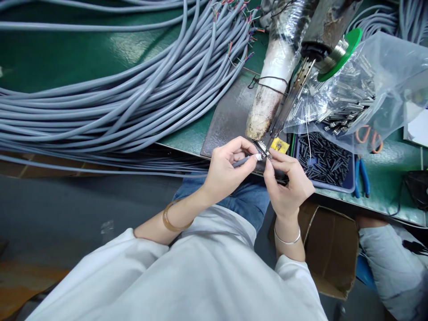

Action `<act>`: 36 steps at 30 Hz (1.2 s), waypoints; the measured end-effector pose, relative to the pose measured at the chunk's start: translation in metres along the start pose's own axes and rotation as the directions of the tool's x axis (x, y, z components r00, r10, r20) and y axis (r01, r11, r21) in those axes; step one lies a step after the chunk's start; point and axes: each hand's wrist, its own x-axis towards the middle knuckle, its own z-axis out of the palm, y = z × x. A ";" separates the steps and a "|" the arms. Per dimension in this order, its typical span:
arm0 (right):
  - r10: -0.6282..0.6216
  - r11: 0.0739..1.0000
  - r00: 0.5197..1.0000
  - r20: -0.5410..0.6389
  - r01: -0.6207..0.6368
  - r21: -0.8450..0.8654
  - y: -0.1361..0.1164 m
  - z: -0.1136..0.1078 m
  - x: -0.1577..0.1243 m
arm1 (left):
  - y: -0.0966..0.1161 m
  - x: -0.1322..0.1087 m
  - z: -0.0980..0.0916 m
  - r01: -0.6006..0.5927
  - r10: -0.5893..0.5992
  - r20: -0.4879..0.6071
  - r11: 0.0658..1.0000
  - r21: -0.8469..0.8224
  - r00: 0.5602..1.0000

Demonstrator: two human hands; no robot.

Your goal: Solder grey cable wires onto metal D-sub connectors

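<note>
My left hand (230,165) pinches the end of a grey cable (240,162), with a bit of white at its thumb tip. My right hand (287,176) grips a small metal multi-pin connector (263,149) between thumb and forefinger. Cable end and connector meet between my fingertips; the wires there are mostly hidden. Just above stands a soldering iron (290,98), its tip pointing down at the connector. Beside it a wrapped white tube (267,89) ends close over my left fingers. A yellow piece (280,145) lies behind my right fingertips.
A thick bundle of grey cables (150,93) covers the left bench. To the right are a solder spool (341,53), a plastic bag (377,80) of metal parts, a blue tray (349,178) of black sleeves and blue-handled pliers (362,178). Another person's sleeve (391,263) shows lower right.
</note>
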 end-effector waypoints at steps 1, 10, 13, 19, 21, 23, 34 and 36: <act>-0.006 1.000 1.000 0.000 0.006 -0.010 0.000 0.000 0.000 | 0.000 0.000 0.000 -0.006 0.006 -0.002 1.000 0.012 1.000; -0.065 0.997 0.998 -0.010 0.064 -0.039 0.000 0.000 0.008 | 0.006 0.002 0.002 -0.046 0.047 -0.030 0.998 0.035 0.998; -0.086 0.996 0.996 0.007 0.086 -0.037 0.000 0.000 0.006 | 0.004 0.000 0.000 -0.044 0.044 -0.013 0.998 0.051 0.999; -0.139 0.985 0.990 0.003 0.138 -0.106 0.001 0.000 -0.004 | -0.003 -0.008 -0.004 -0.048 0.048 0.008 0.991 0.128 0.999; -0.158 0.981 0.987 -0.009 0.156 -0.113 0.001 -0.001 -0.006 | -0.003 -0.011 -0.004 -0.065 0.063 0.020 0.986 0.152 0.998; -0.170 0.980 0.985 -0.019 0.167 -0.108 0.001 -0.003 -0.009 | -0.002 -0.014 -0.005 -0.088 0.082 0.044 0.982 0.165 0.996; -0.163 0.983 0.985 -0.059 0.157 -0.100 -0.001 -0.009 -0.025 | -0.005 -0.026 -0.009 -0.229 0.206 0.132 0.953 0.196 0.970; -0.133 0.988 0.990 -0.047 0.129 -0.082 -0.002 -0.012 -0.026 | -0.005 -0.028 -0.010 -0.237 0.210 0.150 0.951 0.199 0.966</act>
